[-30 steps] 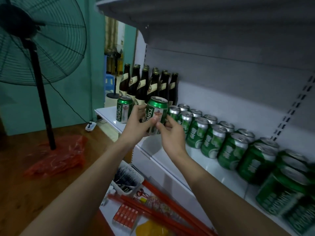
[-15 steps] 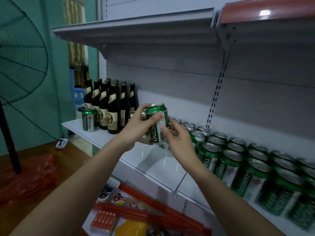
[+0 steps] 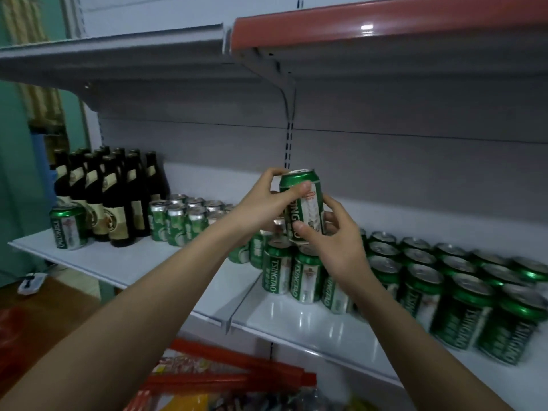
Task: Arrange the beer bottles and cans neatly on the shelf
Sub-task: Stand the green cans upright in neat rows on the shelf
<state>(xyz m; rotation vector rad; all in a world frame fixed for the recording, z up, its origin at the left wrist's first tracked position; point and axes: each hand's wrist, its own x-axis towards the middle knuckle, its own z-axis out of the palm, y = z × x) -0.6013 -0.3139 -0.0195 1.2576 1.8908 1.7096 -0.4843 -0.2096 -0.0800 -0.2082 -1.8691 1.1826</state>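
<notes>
So both hands are on one green Tsingtao can, held upright in the air just above the front cans of the big group. The left hand wraps its top half, thumb across the front and fingers curled over the far side of the rim. The right hand grips the lower half, thumb pressed on the label, fingers curled round the back.

The surface is a glossy white metal shelf made of two panels that meet at a seam around 6 o'clock from the held can. At 9 o'clock, far left, a cluster of dark brown beer bottles stands upright at the back, with a lone green can just in front of them near the edge. Between the bottles and the hands sits a small block of cans. From 6 round to 4 o'clock, rows of green cans run off toward the right edge.

Room-wise: grey back panel with a slotted upright, an upper shelf at 12 o'clock with a red front strip, a teal wall at left, brown floor at 8 o'clock, and red strips on a lower level at 6 o'clock.
</notes>
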